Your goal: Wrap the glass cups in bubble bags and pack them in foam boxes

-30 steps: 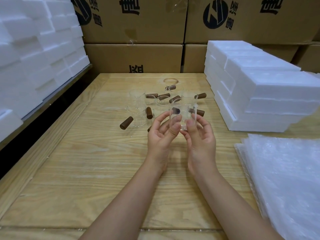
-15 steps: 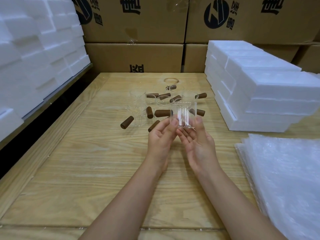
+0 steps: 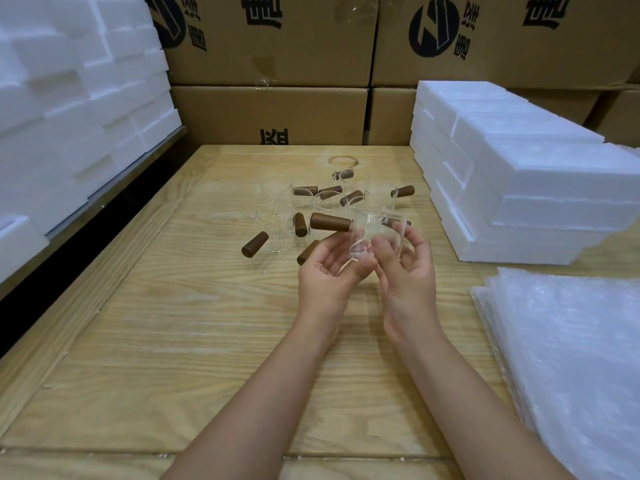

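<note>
A clear glass cup (image 3: 375, 233) with a brown wooden handle (image 3: 329, 222) pointing left is held above the wooden table (image 3: 180, 327). My left hand (image 3: 329, 271) pinches the cup's lower edge, palm up. My right hand (image 3: 407, 268) curls its fingers round the cup's right side. Several more glass cups with brown handles (image 3: 277, 230) lie and stand on the table just beyond my hands. A stack of bubble bags (image 3: 568, 358) lies at the right. White foam boxes (image 3: 519, 188) are stacked at the back right.
More white foam boxes (image 3: 69, 109) are piled along the left side beyond a dark gap. Brown cardboard cartons (image 3: 277, 64) form a wall behind the table. A raised wooden rim (image 3: 79, 296) runs along the table's left edge.
The cup has been turned in my hands: its brown handle now sticks out to the left and the cup is tilted. Both hands stay at about the same spot.
</note>
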`<state>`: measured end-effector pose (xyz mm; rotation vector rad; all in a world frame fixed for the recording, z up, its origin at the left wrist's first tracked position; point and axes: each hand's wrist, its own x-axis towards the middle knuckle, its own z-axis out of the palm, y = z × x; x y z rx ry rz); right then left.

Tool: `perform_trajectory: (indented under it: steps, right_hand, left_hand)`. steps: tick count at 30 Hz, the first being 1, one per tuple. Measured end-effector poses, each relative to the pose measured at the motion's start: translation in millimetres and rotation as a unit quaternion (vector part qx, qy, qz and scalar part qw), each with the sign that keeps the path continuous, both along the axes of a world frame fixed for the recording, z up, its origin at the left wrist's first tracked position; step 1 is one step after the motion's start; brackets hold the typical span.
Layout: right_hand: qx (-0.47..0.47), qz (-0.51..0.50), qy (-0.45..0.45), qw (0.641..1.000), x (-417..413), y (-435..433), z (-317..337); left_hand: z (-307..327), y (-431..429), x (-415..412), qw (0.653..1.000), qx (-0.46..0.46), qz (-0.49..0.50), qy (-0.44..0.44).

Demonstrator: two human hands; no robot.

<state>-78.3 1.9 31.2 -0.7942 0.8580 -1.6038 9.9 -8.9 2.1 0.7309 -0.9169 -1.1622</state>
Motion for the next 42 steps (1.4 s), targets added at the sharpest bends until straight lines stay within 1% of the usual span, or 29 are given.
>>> perform_trajectory:
  steps: [2, 6, 9, 11, 16, 20, 22, 25, 28, 30, 32, 35, 37, 39, 42]
  right_hand:
    - [-0.003, 0.007, -0.013, 1.000, -3.2, -1.2, -0.6]
    - [-0.015, 0.056, -0.049, 0.997, -6.9, -2.2, -2.7]
    - [-0.007, 0.080, -0.063, 0.995, -5.1, -1.9, -3.7]
    - [0.003, 0.077, -0.063, 0.995, -3.5, -2.1, -2.7]
    - [-0.020, 0.031, 0.037, 0.999, -4.2, -2.3, -2.6]
    - [-0.042, -0.018, 0.082, 0.996, -4.4, -2.3, -5.1]
    - [-0.056, -0.045, 0.090, 0.993, -5.3, -2.2, -5.0]
    - [-0.079, -0.049, 0.079, 0.993, -7.2, -2.8, -5.9]
    - [-0.073, -0.043, 0.083, 0.993, -8.2, -3.6, -6.8]
    - [-0.068, -0.033, 0.065, 0.995, -8.6, -3.5, -5.3]
    - [-0.061, -0.012, 0.036, 0.997, -8.3, -3.5, -3.4]
    - [-0.046, 0.034, -0.005, 0.998, -7.3, -1.8, -1.6]
    - [-0.032, 0.061, -0.013, 0.998, -6.1, -1.8, -1.9]
    - [-0.020, 0.074, -0.012, 0.997, -4.6, -1.3, -1.6]
    - [-0.023, 0.062, 0.004, 0.998, -3.5, -1.7, -0.9]
  left_hand:
    - [0.7, 0.0, -0.5, 1.000, -0.004, -0.007, 0.005]
    - [8.2, 3.7, 0.7, 0.997, 0.041, -0.036, 0.049]
    - [12.3, 7.0, 2.7, 0.995, 0.073, -0.071, 0.017]
    - [12.8, 8.9, 1.8, 0.993, 0.078, -0.091, -0.002]
    - [14.0, 10.4, 0.7, 0.991, 0.062, -0.111, -0.029]
    - [8.3, 8.3, -1.4, 0.995, 0.029, -0.090, -0.019]
    - [7.3, 8.4, -1.8, 0.997, 0.023, -0.070, -0.011]
    - [10.4, 10.5, -1.8, 0.998, 0.008, -0.054, -0.035]
    - [14.3, 11.6, -1.5, 0.997, 0.000, -0.051, -0.053]
    - [14.3, 10.8, -0.8, 0.997, 0.004, -0.047, -0.055]
    - [13.0, 10.4, 0.8, 0.997, 0.016, -0.058, -0.040]
    - [12.0, 8.1, 4.1, 0.995, 0.055, -0.087, 0.019]
    - [13.4, 8.0, 5.2, 0.993, 0.062, -0.094, 0.038]
    - [14.9, 8.4, 4.2, 0.992, 0.055, -0.106, 0.028]
    - [14.3, 8.8, 2.9, 0.994, 0.048, -0.102, -0.005]
